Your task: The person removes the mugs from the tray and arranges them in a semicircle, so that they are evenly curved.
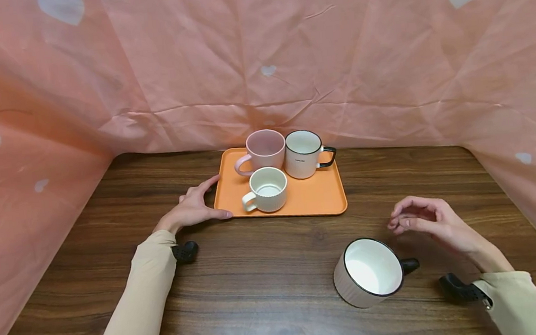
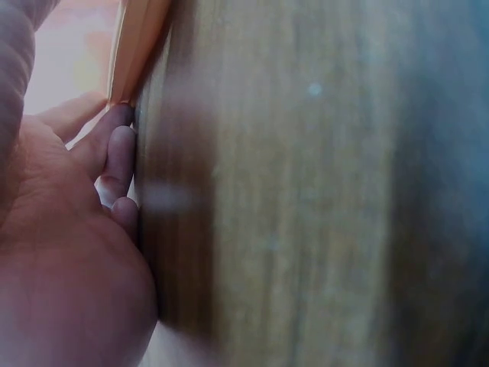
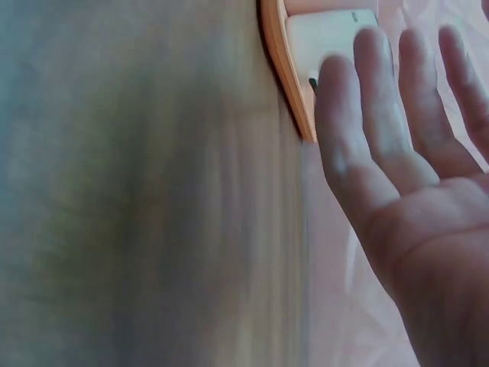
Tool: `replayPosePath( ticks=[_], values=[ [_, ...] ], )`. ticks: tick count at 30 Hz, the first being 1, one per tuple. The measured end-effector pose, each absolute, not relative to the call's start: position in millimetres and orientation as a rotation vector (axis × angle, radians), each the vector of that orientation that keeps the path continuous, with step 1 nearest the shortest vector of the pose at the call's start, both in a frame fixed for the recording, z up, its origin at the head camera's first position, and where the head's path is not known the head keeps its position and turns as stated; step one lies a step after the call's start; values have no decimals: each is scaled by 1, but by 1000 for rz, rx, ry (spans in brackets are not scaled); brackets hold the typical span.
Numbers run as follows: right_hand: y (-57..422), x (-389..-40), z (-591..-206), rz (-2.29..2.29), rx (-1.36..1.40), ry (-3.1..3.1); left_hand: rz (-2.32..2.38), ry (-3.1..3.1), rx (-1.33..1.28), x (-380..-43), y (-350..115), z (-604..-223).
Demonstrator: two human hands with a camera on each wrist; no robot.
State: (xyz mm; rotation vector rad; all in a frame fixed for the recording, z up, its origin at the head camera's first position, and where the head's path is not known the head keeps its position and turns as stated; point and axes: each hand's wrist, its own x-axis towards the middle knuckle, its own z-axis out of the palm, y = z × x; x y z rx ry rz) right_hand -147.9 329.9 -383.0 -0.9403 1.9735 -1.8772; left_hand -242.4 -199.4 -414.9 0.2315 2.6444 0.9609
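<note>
In the head view my left hand is at the left side of an orange tray, index finger at its left edge, thumb at its front left corner. In the left wrist view the fingertips meet the tray's edge. On the tray stand a pink mug, a white mug with a black rim and handle, and a small cream ribbed cup. My right hand, fingers loosely bent and holding nothing, hovers beyond the black handle of a large white ribbed mug on the table.
The dark wood table carries the tray near its back edge. Pink cloth with white hearts hangs behind and on both sides. A black strap device sits at each wrist, below the beige sleeves.
</note>
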Motion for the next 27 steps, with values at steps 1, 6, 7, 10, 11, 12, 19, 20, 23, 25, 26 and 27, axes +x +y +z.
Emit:
replayPosePath(
  ticks=[1,6,7,10,11,12,19,20,23,25,26,27],
  values=[
    [330,-152,-381,-1877,-931,2027,962,2645,232,-242,-200,-415],
    [327,-171,-376,-1882,-797,2253,960,2648,241,-242,-200,-415],
    [325,-175,-376,-1890,-768,2276,958,2648,241,-242,-200,-415],
    [322,-186,-374,-1915,-687,2330,954,2646,238,-242,-200,-415],
    [321,-189,-374,-1919,-663,2349,953,2645,236,-242,-200,-414],
    [320,-192,-374,-1922,-640,2369,950,2646,235,-242,-200,-414],
    [314,-214,-376,-1945,-610,2409,950,2646,242,-242,-199,-413],
    [313,-217,-376,-1931,-600,2429,952,2644,240,-242,-199,-413],
    [309,-226,-375,-1907,-567,2463,962,2634,234,-241,-199,-413],
    [306,-231,-374,-1893,-555,2478,966,2629,226,-242,-199,-413],
    [304,-233,-374,-1899,-554,2473,966,2627,226,-242,-198,-414],
    [303,-236,-374,-1903,-554,2472,969,2625,223,-242,-198,-414]
  ],
)
